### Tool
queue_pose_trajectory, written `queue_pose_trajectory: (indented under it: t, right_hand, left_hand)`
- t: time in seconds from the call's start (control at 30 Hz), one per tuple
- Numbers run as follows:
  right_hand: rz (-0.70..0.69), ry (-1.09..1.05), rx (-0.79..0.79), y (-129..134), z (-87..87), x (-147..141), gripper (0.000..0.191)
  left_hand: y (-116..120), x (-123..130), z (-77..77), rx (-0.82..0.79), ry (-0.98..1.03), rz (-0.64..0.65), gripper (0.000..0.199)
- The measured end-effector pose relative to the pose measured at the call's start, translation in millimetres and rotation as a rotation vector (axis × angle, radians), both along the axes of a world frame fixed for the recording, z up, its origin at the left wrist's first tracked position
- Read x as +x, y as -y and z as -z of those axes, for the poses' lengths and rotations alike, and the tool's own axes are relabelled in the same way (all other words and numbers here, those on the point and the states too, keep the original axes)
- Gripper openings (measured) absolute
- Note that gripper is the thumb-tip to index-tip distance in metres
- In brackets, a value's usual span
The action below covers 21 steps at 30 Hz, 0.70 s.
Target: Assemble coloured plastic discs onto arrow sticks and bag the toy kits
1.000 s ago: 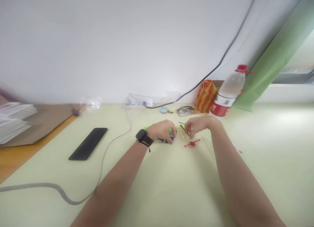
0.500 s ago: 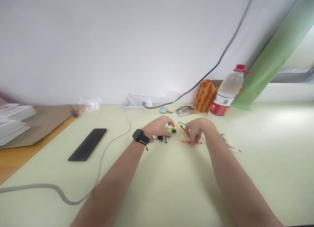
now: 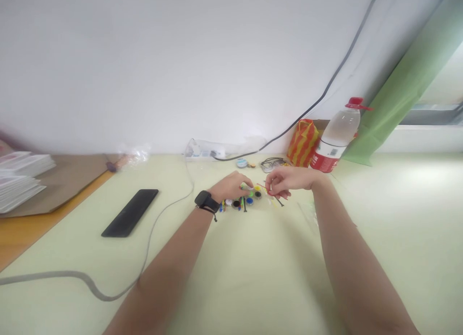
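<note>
My left hand (image 3: 233,186), with a black watch (image 3: 206,200) at the wrist, hovers over a cluster of small round pots. Its thumb and fingers are curled together at a small whitish piece (image 3: 247,186) that I cannot make out clearly. Around the fingertips sit a yellow pot (image 3: 257,187), a black pot (image 3: 258,195) and a blue pot (image 3: 250,201). My right hand (image 3: 284,179) pinches a thin red plastic stick (image 3: 263,186), just right of the pots. Below that hand lies a thin black stick (image 3: 279,202) among pale and yellow ones.
A black phone-like slab (image 3: 130,213) and a grey cable (image 3: 154,229) lie to the left. Behind are a power strip (image 3: 206,150), a round tin (image 3: 241,163), a striped bag (image 3: 303,142) and a large water bottle (image 3: 336,137). White card stacks (image 3: 21,183) stand far left.
My right hand has lifted the red stick off the table and moved back and slightly left. My left hand's fingers have drawn closer together, and the blue pot now shows beneath them.
</note>
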State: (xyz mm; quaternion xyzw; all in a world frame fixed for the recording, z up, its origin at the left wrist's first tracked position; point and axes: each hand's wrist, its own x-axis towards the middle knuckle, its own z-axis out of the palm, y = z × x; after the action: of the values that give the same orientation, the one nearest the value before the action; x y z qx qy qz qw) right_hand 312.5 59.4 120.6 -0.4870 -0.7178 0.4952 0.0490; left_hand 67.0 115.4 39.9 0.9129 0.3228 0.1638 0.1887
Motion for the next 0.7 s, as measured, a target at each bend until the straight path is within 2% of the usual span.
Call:
queue_pose_trajectory:
  t: [0.1, 0.17, 0.27, 0.33, 0.4, 0.5, 0.6, 0.7]
  right_hand:
    - [0.127, -0.170, 0.052, -3, 2.9, 0, 0.010]
    - [0.183, -0.246, 0.066, -6, 7.2, -1, 0.007]
    - [0.221, -0.318, 0.087, -11, 14.1, -2, 0.007]
    - [0.233, -0.379, 0.108, -14, 18.4, -3, 0.009]
    - [0.232, -0.437, 0.124, -16, 22.4, -4, 0.011]
    - [0.210, -0.492, 0.152, -19, 27.4, -7, 0.011]
    - [0.193, -0.508, 0.177, -20, 31.3, -13, 0.010]
    - [0.252, -0.427, 0.191, -21, 35.9, -19, 0.007]
  left_hand:
    - [2, 2, -5.2, -0.011, 0.029, -0.017, 0.028]
    - [6, 6, -13.6, -0.030, 0.138, -0.018, 0.028]
    - [15, 15, -29.7, -0.067, 0.383, -0.004, 0.026]
    - [22, 21, -38.8, -0.113, 0.451, 0.060, 0.028]
    - [27, 25, -44.2, -0.087, 0.464, 0.088, 0.027]
    - [29, 28, -45.2, -0.046, 0.473, 0.105, 0.016]
    - [28, 29, -41.0, -0.089, 0.501, 0.109, 0.010]
    - [25, 28, -36.1, -0.120, 0.527, 0.085, 0.005]
